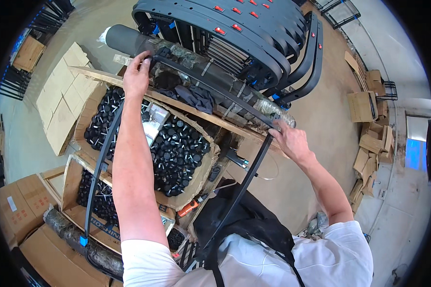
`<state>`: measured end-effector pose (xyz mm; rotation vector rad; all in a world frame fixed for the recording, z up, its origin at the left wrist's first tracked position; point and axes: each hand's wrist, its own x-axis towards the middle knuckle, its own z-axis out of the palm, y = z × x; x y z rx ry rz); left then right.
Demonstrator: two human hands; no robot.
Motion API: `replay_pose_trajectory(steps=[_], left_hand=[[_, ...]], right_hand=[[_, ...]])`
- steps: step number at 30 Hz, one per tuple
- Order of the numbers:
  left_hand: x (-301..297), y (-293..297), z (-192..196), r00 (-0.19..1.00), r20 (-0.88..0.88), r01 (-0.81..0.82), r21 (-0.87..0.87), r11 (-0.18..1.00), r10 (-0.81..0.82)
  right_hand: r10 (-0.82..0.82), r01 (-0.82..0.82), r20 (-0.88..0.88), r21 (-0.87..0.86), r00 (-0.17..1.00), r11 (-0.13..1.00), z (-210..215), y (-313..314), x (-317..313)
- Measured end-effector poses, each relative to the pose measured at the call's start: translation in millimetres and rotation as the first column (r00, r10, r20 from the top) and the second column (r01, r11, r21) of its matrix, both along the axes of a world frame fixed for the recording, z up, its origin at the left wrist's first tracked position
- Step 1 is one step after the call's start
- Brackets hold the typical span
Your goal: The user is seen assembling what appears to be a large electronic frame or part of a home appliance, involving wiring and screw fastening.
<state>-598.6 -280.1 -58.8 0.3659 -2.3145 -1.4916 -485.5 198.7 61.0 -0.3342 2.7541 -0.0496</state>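
A black metal tube frame [210, 87] lies across in front of me, its crossbar resting over or just above a padded, plastic-wrapped roll. My left hand [138, 71] grips the crossbar's far left corner between thumb and fingers. At the right corner, my right hand [293, 139] has its fingers closed on the frame. One side bar runs down past my left forearm and carries a blue clip [84, 240]; the other slants toward my body over a black apron [244, 220]. Under my left arm, cartons hold many black round-headed screw feet [177, 153].
Stacked dark frames [273, 28] with red clips stand beyond the roll [124, 38]. A wooden board [220, 118] edges the bench. An orange-handled tool [188, 208] lies near the cartons. Cardboard boxes [364, 107] line the right wall; more cardboard [26, 201] sits at left.
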Motion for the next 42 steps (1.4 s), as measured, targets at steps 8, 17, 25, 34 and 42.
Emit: replay_pose_trajectory(steps=[8, 17, 25, 34, 42], left_hand=[[-1, -8, -4, 0.990, 0.119, -0.066, -0.112, 0.992, 0.079], [5, 4, 5, 0.987, 0.144, -0.053, -0.134, 0.990, 0.072], [8, -1, 8, 0.982, 0.168, -0.075, -0.057, 0.996, 0.084], [13, 3, 6, 0.995, 0.050, -0.083, -0.050, 0.995, 0.085], [14, -1, 6, 0.992, 0.057, -0.093, -0.288, 0.953, 0.114]], right_hand=[[0.090, -0.088, 0.090, -0.033, 0.992, 0.996, -4, 15, 1], [0.298, -0.280, -0.051, 0.224, 0.953, 0.934, 17, -7, 17], [0.340, -0.366, 0.135, 0.359, 0.931, 0.859, 20, -10, 0], [0.372, -0.434, 0.224, 0.431, 0.901, 0.791, 15, -11, 4], [0.371, -0.395, 0.136, 0.322, 0.918, 0.860, 28, -39, 5]])
